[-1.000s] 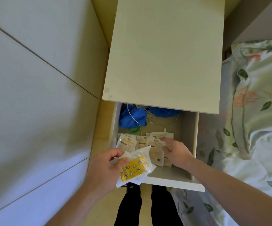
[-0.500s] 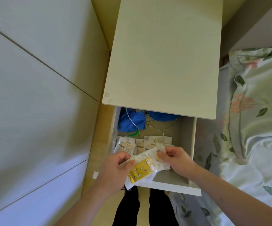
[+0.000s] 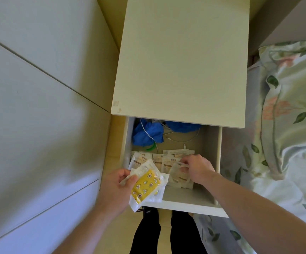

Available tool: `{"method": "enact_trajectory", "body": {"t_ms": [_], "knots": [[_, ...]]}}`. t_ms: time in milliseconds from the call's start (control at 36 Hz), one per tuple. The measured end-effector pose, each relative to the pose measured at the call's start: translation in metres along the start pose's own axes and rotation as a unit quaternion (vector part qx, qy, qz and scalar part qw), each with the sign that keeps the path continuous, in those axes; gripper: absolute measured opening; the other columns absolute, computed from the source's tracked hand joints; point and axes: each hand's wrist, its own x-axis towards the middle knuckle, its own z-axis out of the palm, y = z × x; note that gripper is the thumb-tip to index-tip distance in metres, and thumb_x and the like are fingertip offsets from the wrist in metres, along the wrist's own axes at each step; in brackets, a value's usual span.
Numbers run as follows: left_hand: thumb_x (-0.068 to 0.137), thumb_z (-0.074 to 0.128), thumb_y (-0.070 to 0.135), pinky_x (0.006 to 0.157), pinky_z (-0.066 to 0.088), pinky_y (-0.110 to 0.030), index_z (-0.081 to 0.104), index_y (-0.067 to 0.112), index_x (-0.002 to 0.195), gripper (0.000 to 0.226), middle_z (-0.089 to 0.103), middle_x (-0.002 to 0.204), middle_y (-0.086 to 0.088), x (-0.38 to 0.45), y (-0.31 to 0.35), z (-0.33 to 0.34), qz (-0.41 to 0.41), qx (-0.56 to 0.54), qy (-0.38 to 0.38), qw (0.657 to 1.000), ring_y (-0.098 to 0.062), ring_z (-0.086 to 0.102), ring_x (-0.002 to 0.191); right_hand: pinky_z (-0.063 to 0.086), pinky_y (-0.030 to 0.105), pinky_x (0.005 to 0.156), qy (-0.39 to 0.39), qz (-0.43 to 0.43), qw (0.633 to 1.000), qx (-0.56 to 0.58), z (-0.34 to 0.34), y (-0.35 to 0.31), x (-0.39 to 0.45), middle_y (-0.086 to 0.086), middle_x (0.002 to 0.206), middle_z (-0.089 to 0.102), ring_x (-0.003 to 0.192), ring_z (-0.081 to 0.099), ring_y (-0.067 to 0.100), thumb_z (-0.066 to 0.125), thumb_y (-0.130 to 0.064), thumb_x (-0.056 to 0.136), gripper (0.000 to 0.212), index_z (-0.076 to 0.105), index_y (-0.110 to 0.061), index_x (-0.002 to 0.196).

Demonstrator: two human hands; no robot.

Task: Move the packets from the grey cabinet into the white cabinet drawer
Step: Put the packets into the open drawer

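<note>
The white cabinet (image 3: 181, 61) stands ahead with its drawer (image 3: 183, 204) pulled out toward me. My left hand (image 3: 115, 191) grips a small stack of clear packets, the top one a yellow patterned packet (image 3: 145, 186), over the drawer's front left corner. My right hand (image 3: 198, 168) pinches one clear packet (image 3: 176, 166) low over the white packets (image 3: 159, 161) lying in a row across the drawer floor.
Blue cloth (image 3: 147, 133) and a white cable (image 3: 183, 139) lie at the back of the drawer. A grey cabinet front (image 3: 35, 125) fills the left. A floral-print bed cover (image 3: 284, 136) lies on the right. My legs (image 3: 167, 233) stand below the drawer front.
My right hand has pulled one clear packet off the stack and carried it right and down over the packets in the drawer. My left hand has kept the rest, shifting slightly.
</note>
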Motion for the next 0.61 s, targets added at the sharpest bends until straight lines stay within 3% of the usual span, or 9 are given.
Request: {"method": "enact_trajectory", "body": {"t_ms": [111,167,222,278,333,389,444,528,611], "knots": [[0.096,0.066,0.028,0.053,0.053,-0.018,0.071,0.021,0.088,0.012,0.075,0.078,0.006,0.000,0.001,0.004,-0.010,-0.011,-0.006,1.000,-0.002,0.071,0.068,0.057,0.036,0.094,0.024,0.016,1.000,0.007,0.006,0.003,-0.005,-0.003,0.138,0.057,0.118,0.060,0.020,0.067,-0.028,0.094,0.059,0.043,-0.035,0.147],[0.096,0.066,0.030,0.060,0.058,-0.027,0.071,0.023,0.088,0.011,0.076,0.079,0.009,0.001,0.001,0.006,-0.023,-0.020,-0.008,1.000,-0.004,0.072,0.069,0.057,0.033,0.091,0.052,0.012,0.996,0.071,0.009,0.005,-0.010,-0.005,0.141,0.055,0.118,0.060,0.019,0.064,-0.031,0.095,0.052,0.047,-0.035,0.144],[0.096,0.066,0.029,0.059,0.057,-0.026,0.071,0.023,0.088,0.011,0.076,0.078,0.012,0.001,0.001,0.009,-0.026,-0.029,-0.007,0.999,-0.003,0.072,0.068,0.056,0.022,0.078,0.032,0.020,0.981,0.190,0.008,0.004,-0.019,-0.007,0.136,0.059,0.110,0.062,0.014,0.058,-0.036,0.098,0.039,0.055,-0.034,0.137],[0.097,0.066,0.027,0.053,0.052,-0.018,0.072,0.023,0.090,0.010,0.076,0.078,0.012,0.002,0.005,0.012,-0.028,-0.047,-0.009,0.998,-0.001,0.071,0.068,0.056,0.020,0.075,-0.042,0.046,0.944,0.325,0.003,-0.003,-0.032,-0.009,0.124,0.068,0.103,0.067,0.010,0.055,-0.043,0.100,0.034,0.062,-0.031,0.131],[0.098,0.064,0.027,0.052,0.051,-0.014,0.073,0.024,0.094,0.010,0.077,0.083,0.008,0.002,0.008,0.015,-0.043,-0.072,-0.026,0.996,-0.002,0.072,0.071,0.059,0.034,0.088,-0.119,0.069,0.883,0.448,-0.002,-0.010,-0.048,-0.004,0.109,0.076,0.096,0.073,0.014,0.051,-0.044,0.102,0.033,0.067,-0.025,0.124],[0.099,0.062,0.031,0.063,0.058,-0.023,0.074,0.026,0.097,0.014,0.078,0.087,0.008,0.004,0.009,0.019,-0.058,-0.078,-0.045,0.994,-0.006,0.074,0.076,0.060,0.040,0.088,-0.165,0.073,0.831,0.526,-0.005,-0.013,-0.063,0.007,0.106,0.077,0.092,0.074,0.022,0.049,-0.041,0.103,0.033,0.069,-0.018,0.116],[0.099,0.060,0.036,0.076,0.062,-0.034,0.075,0.030,0.097,0.016,0.078,0.087,0.011,0.006,0.008,0.025,-0.069,-0.073,-0.052,0.994,-0.008,0.075,0.082,0.060,0.038,0.083,-0.187,0.069,0.805,0.558,-0.006,-0.013,-0.073,0.012,0.107,0.076,0.093,0.075,0.026,0.050,-0.038,0.104,0.034,0.069,-0.013,0.116],[0.102,0.055,0.034,0.060,0.056,-0.021,0.075,0.027,0.096,0.023,0.078,0.084,0.012,0.009,0.009,0.034,-0.085,-0.092,-0.068,0.990,-0.004,0.074,0.076,0.057,0.042,0.092,-0.191,0.068,0.786,0.585,-0.002,-0.011,-0.078,0.009,0.112,0.076,0.103,0.073,0.026,0.054,-0.032,0.102,0.029,0.068,-0.014,0.120],[0.104,0.053,0.031,0.051,0.050,-0.015,0.076,0.024,0.096,0.025,0.077,0.078,0.012,0.007,0.016,0.040,-0.098,-0.124,-0.074,0.985,0.001,0.072,0.068,0.054,0.048,0.100,-0.159,0.068,0.796,0.580,0.000,-0.009,-0.076,0.006,0.110,0.077,0.104,0.073,0.024,0.061,-0.018,0.099,0.022,0.070,-0.013,0.118]]}}
